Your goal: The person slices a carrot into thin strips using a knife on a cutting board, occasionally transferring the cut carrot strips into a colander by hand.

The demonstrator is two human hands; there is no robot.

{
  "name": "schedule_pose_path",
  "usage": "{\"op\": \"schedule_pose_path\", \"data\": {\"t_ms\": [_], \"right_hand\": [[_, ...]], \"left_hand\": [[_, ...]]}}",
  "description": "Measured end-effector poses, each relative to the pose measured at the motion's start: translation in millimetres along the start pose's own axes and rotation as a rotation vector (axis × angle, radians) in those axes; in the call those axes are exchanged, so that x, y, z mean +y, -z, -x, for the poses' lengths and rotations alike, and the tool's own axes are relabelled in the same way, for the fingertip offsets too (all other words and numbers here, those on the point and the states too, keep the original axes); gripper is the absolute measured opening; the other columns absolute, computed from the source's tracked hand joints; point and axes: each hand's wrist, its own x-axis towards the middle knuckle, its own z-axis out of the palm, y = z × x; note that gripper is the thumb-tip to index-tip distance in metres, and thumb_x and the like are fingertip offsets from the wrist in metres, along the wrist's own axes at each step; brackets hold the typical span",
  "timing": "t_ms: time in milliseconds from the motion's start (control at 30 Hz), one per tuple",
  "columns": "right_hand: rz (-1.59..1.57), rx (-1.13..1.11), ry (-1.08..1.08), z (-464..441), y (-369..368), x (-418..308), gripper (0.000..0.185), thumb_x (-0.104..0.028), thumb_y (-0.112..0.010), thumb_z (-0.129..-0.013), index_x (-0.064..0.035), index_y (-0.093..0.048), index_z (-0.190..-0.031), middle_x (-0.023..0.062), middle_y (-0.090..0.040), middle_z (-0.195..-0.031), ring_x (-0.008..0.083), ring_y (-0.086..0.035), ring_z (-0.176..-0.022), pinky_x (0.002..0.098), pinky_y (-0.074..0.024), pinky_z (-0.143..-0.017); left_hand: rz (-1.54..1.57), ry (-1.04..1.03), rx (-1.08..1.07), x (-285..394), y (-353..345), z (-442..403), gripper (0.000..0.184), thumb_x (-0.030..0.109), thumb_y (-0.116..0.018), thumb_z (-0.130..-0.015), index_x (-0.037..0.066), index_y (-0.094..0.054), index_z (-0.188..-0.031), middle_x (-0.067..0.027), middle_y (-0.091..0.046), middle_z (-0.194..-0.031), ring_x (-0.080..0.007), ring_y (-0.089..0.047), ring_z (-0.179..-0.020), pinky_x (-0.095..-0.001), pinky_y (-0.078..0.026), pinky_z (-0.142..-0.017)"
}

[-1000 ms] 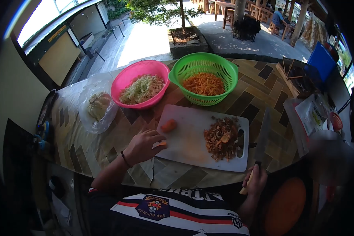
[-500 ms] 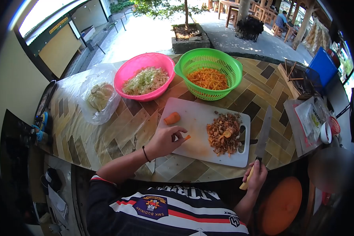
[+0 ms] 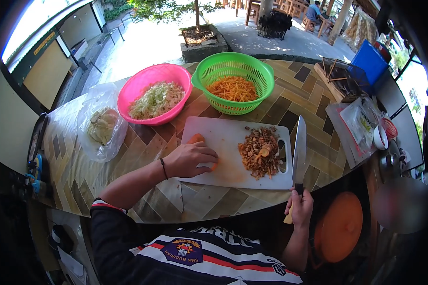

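Note:
My left hand (image 3: 191, 160) is over the left part of a white cutting board (image 3: 228, 142), fingers curled down around a small orange carrot piece (image 3: 214, 166) that shows at the fingertips. Behind the knuckles a larger carrot chunk (image 3: 196, 138) lies on the board, partly hidden. A heap of chopped brown and orange bits (image 3: 260, 152) covers the board's right side. Off the board's right edge, my right hand (image 3: 300, 206) grips a large kitchen knife (image 3: 299, 152) by its black and yellowish handle, the blade pointing away from me.
Behind the board stand a pink bowl (image 3: 123, 102) of shredded pale vegetable and a green colander (image 3: 266, 78) of shredded carrot. A clear plastic bag (image 3: 111, 147) with pale vegetable lies left. Plastic packets (image 3: 356, 123) and a white bowl (image 3: 380, 137) are right; an orange lid (image 3: 340, 228) is below.
My left hand has come down onto the board with the carrot piece, its pinch now a curled grip. The knife stays in my right hand, its blade nearer the board's edge. The view has shifted.

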Motion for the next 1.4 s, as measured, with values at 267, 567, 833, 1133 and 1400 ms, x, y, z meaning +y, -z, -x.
{"op": "schedule_pose_path", "data": {"t_ms": [267, 567, 833, 1133, 1400], "right_hand": [[0.333, -0.337, -0.247, 84, -56, -61, 0.024, -0.015, -0.061, -0.096, 0.0021, -0.052, -0.110, 0.0103, -0.064, -0.069, 0.0227, -0.067, -0.058, 0.0330, -0.0526, -0.055], [0.693, -0.419, -0.341, 102, -92, -91, 0.040, -0.020, -0.059, -0.095, 0.0006, -0.049, -0.128, 0.0243, -0.067, -0.084, 0.0423, -0.068, -0.076, 0.0438, -0.0538, -0.064], [0.744, -0.414, -0.276, 116, -98, -91, 0.041, -0.020, -0.059, -0.095, 0.0001, -0.050, -0.129, 0.0228, -0.068, -0.095, 0.0405, -0.069, -0.078, 0.0438, -0.0557, -0.066], [0.922, -0.486, -0.212, 110, -108, -98, 0.035, -0.020, -0.060, -0.094, 0.0039, -0.052, -0.118, 0.0188, -0.067, -0.075, 0.0359, -0.067, -0.061, 0.0428, -0.0537, -0.054], [1.042, -0.537, -0.186, 107, -110, -106, 0.028, -0.021, -0.062, -0.093, 0.0020, -0.050, -0.102, 0.0144, -0.061, -0.059, 0.0333, -0.061, -0.047, 0.0432, -0.0489, -0.043]], "left_hand": [[0.047, 0.010, 0.191, -2, -27, 3, 0.012, 0.018, -0.075, -0.079, 0.008, -0.070, -0.085, -0.0045, -0.067, -0.104, -0.0217, -0.061, -0.095, -0.0355, -0.053, -0.080], [-0.073, 0.041, 0.256, 3, -36, 6, 0.025, 0.019, -0.081, -0.069, 0.008, -0.070, -0.089, -0.0022, -0.066, -0.106, -0.0190, -0.059, -0.086, -0.0324, -0.045, -0.069], [-0.109, 0.033, 0.272, 3, -37, 6, 0.029, 0.018, -0.080, -0.068, 0.005, -0.072, -0.093, 0.0007, -0.068, -0.100, -0.0144, -0.056, -0.079, -0.0299, -0.041, -0.064], [-0.124, 0.087, 0.286, 9, -37, 6, 0.032, 0.019, -0.081, -0.068, 0.006, -0.073, -0.096, 0.0033, -0.068, -0.100, -0.0128, -0.053, -0.073, -0.0292, -0.040, -0.066], [-0.141, 0.099, 0.259, 12, -38, 7, 0.031, 0.018, -0.081, -0.069, 0.006, -0.073, -0.097, 0.0042, -0.069, -0.100, -0.0119, -0.053, -0.073, -0.0291, -0.038, -0.065]]}}
